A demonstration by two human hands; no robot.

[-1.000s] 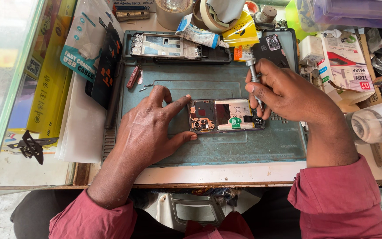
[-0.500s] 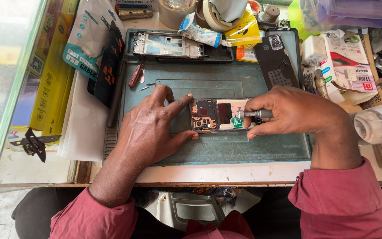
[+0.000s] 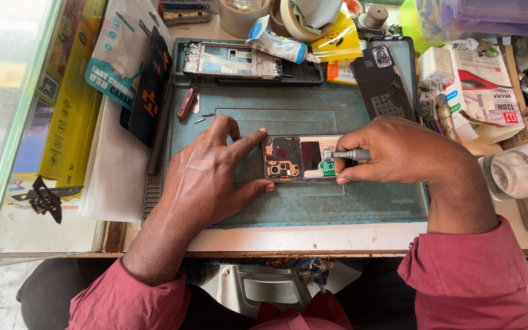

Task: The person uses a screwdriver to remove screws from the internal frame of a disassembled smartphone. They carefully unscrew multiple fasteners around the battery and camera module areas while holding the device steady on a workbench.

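An opened phone (image 3: 300,157), back cover off w/ circuit board exposed, is laid flat near the centre of a blue-green work mat (image 3: 313,205) on the tabletop (image 3: 337,235). The phone's left end is braced by the left hand (image 3: 206,177): index finger stretched along the top edge, thumb pressed at the bottom edge, so the left grip is spread open against the phone, not wrapped around it. A small metal screwdriver (image 3: 346,154) is pinched in the right hand (image 3: 404,153), grip closed on the handle, shaft held approx. horizontal, tip set on the phone's right half just above a green sticker (image 3: 328,172).

At the mat's top edge a phone mid-frame (image 3: 232,60) is seen in the tray section. A dark back cover (image 3: 383,85) w/ camera cutout is lying at the top right of the mat, well apart from the phone. A red-handled tool (image 3: 187,102) and tiny screws (image 3: 204,116) are resting near the top left corner. Tape rolls (image 3: 288,18) and a yellow packet (image 3: 337,40) are crowded behind the mat. Yellow boxes (image 3: 71,122) are stacked at left; a clear bottle (image 3: 520,174) is lying at right, just beside the right forearm. Both arms are covered by red sleeves (image 3: 472,287).
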